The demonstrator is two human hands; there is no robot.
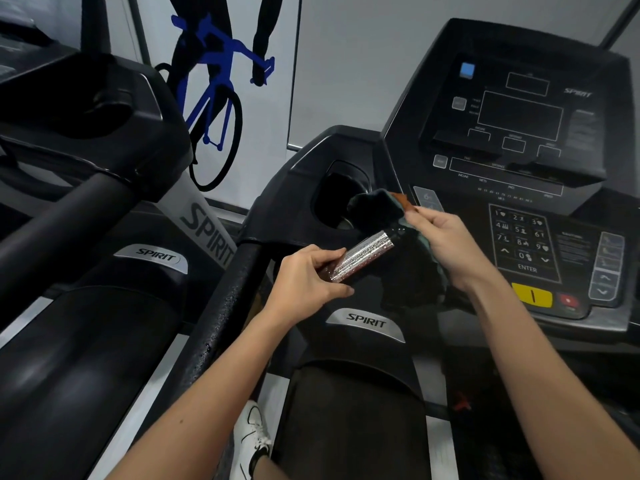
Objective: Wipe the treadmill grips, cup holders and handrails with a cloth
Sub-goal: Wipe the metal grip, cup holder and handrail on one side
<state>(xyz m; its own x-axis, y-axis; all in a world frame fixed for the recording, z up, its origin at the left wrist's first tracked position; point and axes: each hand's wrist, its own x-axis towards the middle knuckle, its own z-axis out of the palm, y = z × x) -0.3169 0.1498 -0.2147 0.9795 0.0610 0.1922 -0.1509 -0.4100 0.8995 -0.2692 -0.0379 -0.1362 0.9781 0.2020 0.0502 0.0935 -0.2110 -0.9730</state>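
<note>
The cloth is bunched at the cup holder's edge, at 10 o'clock from the right grip, which pinches it. Just under it, the silver bar runs from 8 to 2 o'clock. The left grip is wrapped round its low end.

Two hands up: left hand, right hand. One cloth, one silver grip, one cup holder left of the console.
</note>
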